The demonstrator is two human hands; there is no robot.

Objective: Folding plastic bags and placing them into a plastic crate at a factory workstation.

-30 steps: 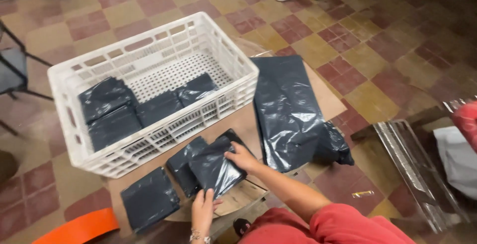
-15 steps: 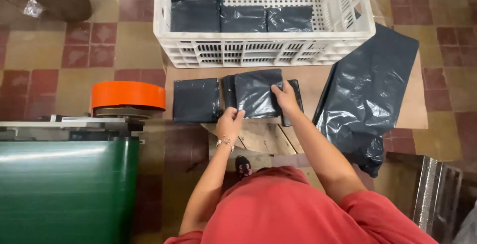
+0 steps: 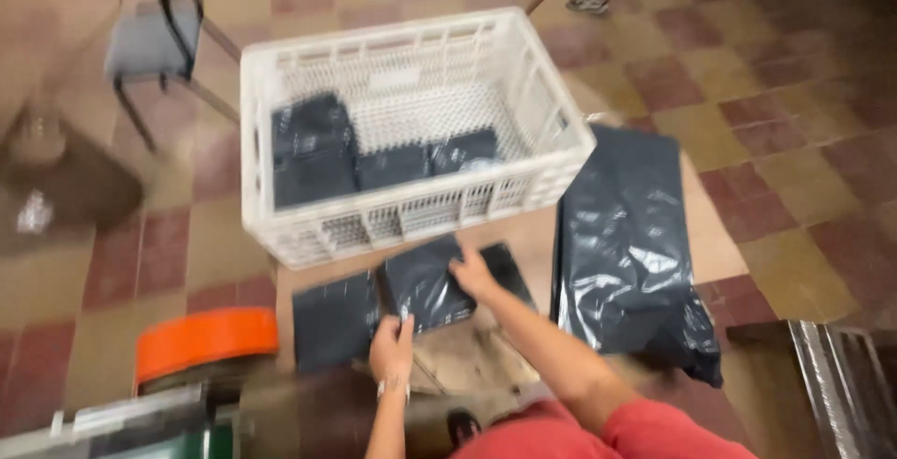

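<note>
A folded dark grey plastic packet (image 3: 425,283) lies on a brown cardboard surface (image 3: 523,235) in front of a white slatted crate (image 3: 411,211). My left hand (image 3: 392,347) grips its near edge and my right hand (image 3: 472,274) presses on its top right part. A second dark packet (image 3: 334,321) lies flat just left of it. Inside the crate rest several more folded dark packets (image 3: 313,151). The picture is blurred by head motion.
A large dark plastic bag (image 3: 626,244) lies right of the crate. An orange round part (image 3: 206,342) of a machine sits at the lower left. A chair (image 3: 159,39) stands at the back left. Another person's feet (image 3: 587,0) show at the top. Metal rails (image 3: 832,384) lie lower right.
The camera has swung up and away, so the crate shows more fully. Both hands stay on the same dark packet, which sits about where it was beside the second packet.
</note>
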